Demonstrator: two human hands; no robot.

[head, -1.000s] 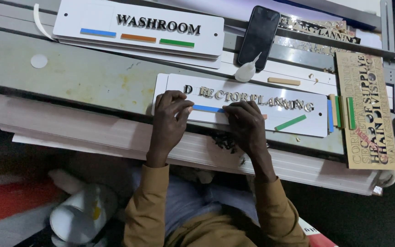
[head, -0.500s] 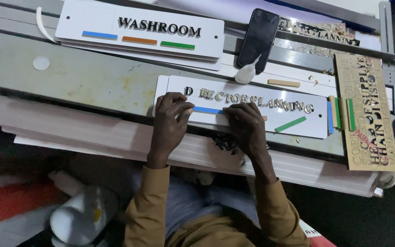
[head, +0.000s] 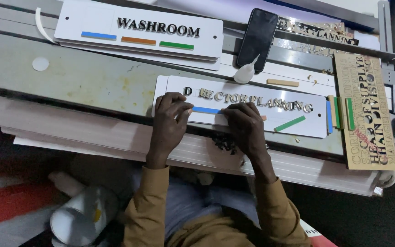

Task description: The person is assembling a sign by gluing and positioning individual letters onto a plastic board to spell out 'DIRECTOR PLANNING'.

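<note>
Both hands press on a white sign plate (head: 252, 93) lying flat on the workbench (head: 83, 77). Left hand (head: 170, 120) and right hand (head: 245, 126) have fingers bent together, tips pinning the ends of a blue strip (head: 206, 110) below the metallic letters. A green strip (head: 289, 123) lies tilted nearby.

Under my hands lay a long white sign plate (head: 252, 98) carrying metallic letters, a blue strip (head: 206, 110) and a slanted green strip (head: 289, 123). Farther off, to the left, I saw a second white sign plate (head: 138, 29) with dark letters above blue, orange and green bars. A black phone (head: 258, 38) rested beyond, its screen dark. At far right sat a tan lettered cut-out sheet (head: 366, 114).
</note>
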